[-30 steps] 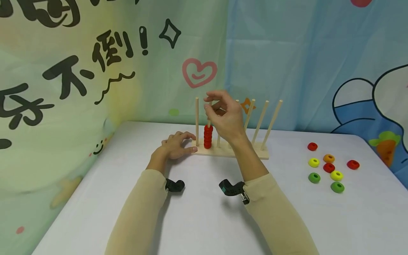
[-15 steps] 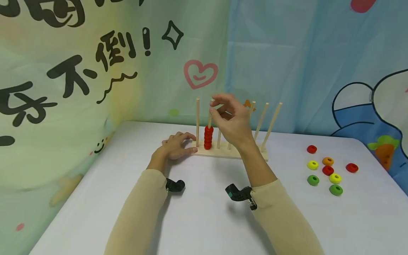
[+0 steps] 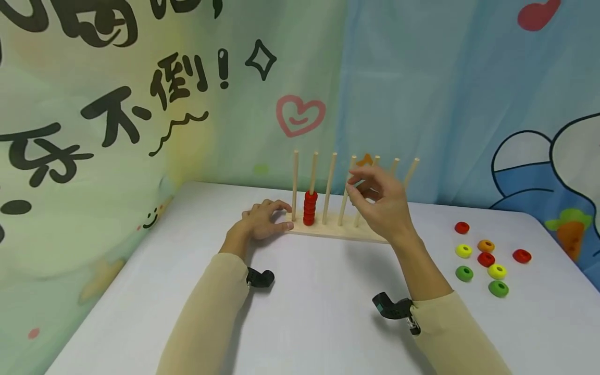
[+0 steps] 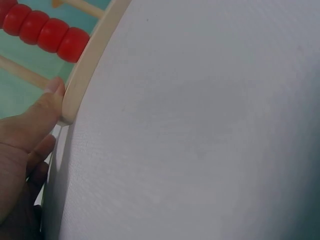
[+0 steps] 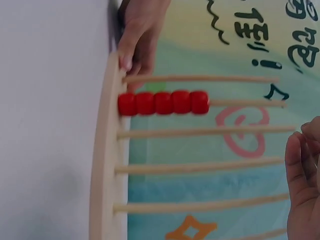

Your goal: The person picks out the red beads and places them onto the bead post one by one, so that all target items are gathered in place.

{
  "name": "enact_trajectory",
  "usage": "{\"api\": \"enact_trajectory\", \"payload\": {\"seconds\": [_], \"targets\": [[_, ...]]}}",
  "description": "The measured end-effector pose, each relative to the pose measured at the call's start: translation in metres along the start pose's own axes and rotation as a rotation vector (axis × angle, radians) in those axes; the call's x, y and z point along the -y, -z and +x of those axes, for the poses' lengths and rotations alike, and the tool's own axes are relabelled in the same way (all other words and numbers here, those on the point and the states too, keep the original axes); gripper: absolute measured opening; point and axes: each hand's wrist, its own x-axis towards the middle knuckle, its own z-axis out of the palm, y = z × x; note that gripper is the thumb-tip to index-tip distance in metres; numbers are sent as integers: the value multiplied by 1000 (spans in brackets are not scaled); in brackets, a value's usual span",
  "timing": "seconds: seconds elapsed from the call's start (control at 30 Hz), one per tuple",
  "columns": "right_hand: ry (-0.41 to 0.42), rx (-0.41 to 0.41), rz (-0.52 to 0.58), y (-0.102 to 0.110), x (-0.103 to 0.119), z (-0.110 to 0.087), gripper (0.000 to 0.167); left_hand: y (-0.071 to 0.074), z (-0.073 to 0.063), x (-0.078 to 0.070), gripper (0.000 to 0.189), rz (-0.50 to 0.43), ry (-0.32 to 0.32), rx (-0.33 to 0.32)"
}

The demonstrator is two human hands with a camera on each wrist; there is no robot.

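Note:
A wooden bead rack [image 3: 333,230] stands on the white table with a row of upright pegs. On its second peg from the left, several red beads [image 3: 309,208] are stacked; the other pegs in view carry none. My left hand [image 3: 263,221] grips the left end of the base, its thumb [image 4: 47,102] on the front edge and the other fingers behind. My right hand [image 3: 382,203] is in the air in front of the right-hand pegs, fingers loosely bent with nothing between them. In the right wrist view its fingers [image 5: 296,160] are close to the peg tops.
Loose beads lie on the table to the right: red [image 3: 486,259], orange [image 3: 486,246], yellow [image 3: 497,271] and green [image 3: 498,288]. A printed cloth backdrop [image 3: 398,94] hangs behind the table.
My right hand has moved right and slightly down, away from the peg with the red beads. The left hand keeps its hold on the base.

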Motion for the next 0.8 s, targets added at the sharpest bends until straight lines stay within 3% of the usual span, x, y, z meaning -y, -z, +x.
{"api": "enact_trajectory", "payload": {"seconds": [0.43, 0.67, 0.8], "targets": [[33, 41, -125, 36, -10, -19, 32, -3, 1, -1, 49, 17, 5, -5], [31, 53, -188, 62, -49, -36, 39, -5, 3, 1, 48, 26, 4, -9], [28, 55, -235, 73, -52, -44, 38, -5, 3, 2, 48, 25, 9, 1]]}}
